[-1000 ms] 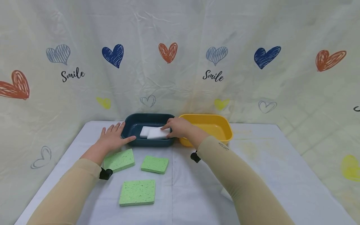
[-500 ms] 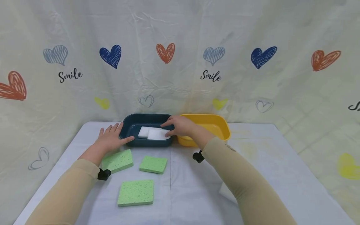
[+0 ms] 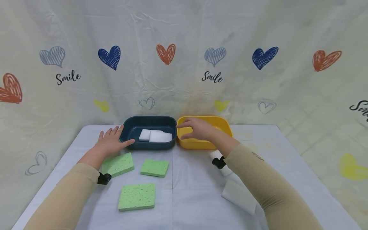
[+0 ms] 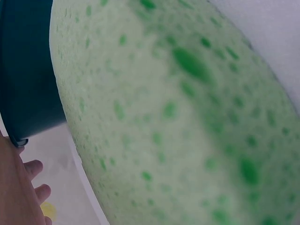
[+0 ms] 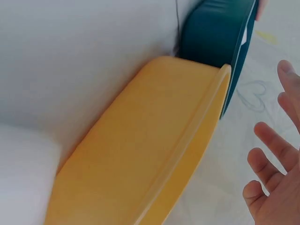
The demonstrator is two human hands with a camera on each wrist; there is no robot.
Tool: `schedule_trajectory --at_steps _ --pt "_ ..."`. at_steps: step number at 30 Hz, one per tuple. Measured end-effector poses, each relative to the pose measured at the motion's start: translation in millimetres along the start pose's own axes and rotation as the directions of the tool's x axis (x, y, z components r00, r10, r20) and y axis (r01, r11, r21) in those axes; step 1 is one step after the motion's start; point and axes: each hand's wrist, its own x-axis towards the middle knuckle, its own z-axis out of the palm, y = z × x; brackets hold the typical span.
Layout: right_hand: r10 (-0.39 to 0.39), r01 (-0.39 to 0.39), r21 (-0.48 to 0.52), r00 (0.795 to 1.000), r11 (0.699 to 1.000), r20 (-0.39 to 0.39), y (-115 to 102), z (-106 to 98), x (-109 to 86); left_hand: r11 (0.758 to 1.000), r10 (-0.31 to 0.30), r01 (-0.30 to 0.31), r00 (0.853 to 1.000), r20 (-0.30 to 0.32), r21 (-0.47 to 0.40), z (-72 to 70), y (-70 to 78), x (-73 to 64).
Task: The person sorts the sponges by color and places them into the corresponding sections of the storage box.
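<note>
My left hand (image 3: pixel 110 142) rests with spread fingers on the left rim of a dark teal tub (image 3: pixel 149 146). Inside that tub lie two white sponges (image 3: pixel 160 137), one overlapping the other. Over the yellow tub (image 3: pixel 198 145) hovers my right hand (image 3: pixel 198 129), its fingers spread and holding nothing. The right wrist view shows those fingers apart, above the yellow rim. Below my left wrist lies a green speckled sponge (image 3: pixel 118 164), which fills much of the left wrist view.
Two more green sponges, a smaller one (image 3: pixel 154 168) and a larger one (image 3: pixel 136 197), lie on the white-covered table (image 3: pixel 184 204). A white sponge (image 3: pixel 239 195) lies partly under my right forearm, with another white piece (image 3: pixel 225 170) by the wrist. A heart-printed curtain (image 3: pixel 184 76) hangs behind.
My right hand has moved right, from the white sponges in the teal tub to above the yellow tub. White pieces show more beside the right forearm. My left hand stays at the rim.
</note>
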Motion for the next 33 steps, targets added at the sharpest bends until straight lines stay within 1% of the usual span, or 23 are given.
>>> schedule_trajectory --at_steps 3,6,12,14,17,23,26,29,31,33 --pt "0.027 -0.027 0.009 1.0 1.0 -0.008 7 -4 -15.8 1.0 0.001 -0.001 1.0 -0.007 -0.006 -0.9 1.0 -1.5" --pt "0.049 -0.049 -0.003 0.999 0.999 -0.021 15 -6 -33.0 1.0 0.001 -0.001 1.0 -0.007 -0.003 -2.0 2.8 -2.7" --pt "0.041 -0.042 -0.045 0.998 0.998 -0.037 33 -7 -68.0 1.0 -0.007 0.007 1.0 0.002 0.006 -3.0 3.0 -4.1" --pt "0.043 -0.045 -0.058 0.998 0.997 -0.044 40 -6 -80.5 1.0 -0.007 0.007 1.0 0.003 0.009 -2.6 2.9 -4.0" --pt "0.076 -0.078 -0.067 0.996 0.995 -0.043 49 -4 -100.4 1.0 -0.001 0.001 1.0 0.003 0.005 -2.4 3.7 -3.6" --pt "0.13 -0.131 -0.052 0.991 0.99 -0.023 67 6 -136.9 1.0 0.005 -0.005 1.0 0.004 -0.006 -2.7 3.3 -4.2" --pt "0.158 -0.158 -0.034 0.987 0.987 -0.012 73 13 -148.9 1.0 -0.002 0.002 1.0 0.008 -0.002 -2.7 3.3 -3.9" --pt "0.201 -0.201 -0.028 0.98 0.979 0.004 77 21 -156.2 1.0 -0.003 0.003 1.0 0.013 -0.007 -2.1 2.7 -2.2" --pt "0.231 -0.23 -0.042 0.973 0.972 0.016 78 27 -159.6 1.0 0.0 0.0 1.0 0.015 -0.007 -1.5 1.5 -1.5" --pt "0.24 -0.238 -0.071 0.97 0.969 0.025 78 33 -162.6 1.0 0.002 -0.002 1.0 0.016 -0.008 -1.4 1.3 -1.2"
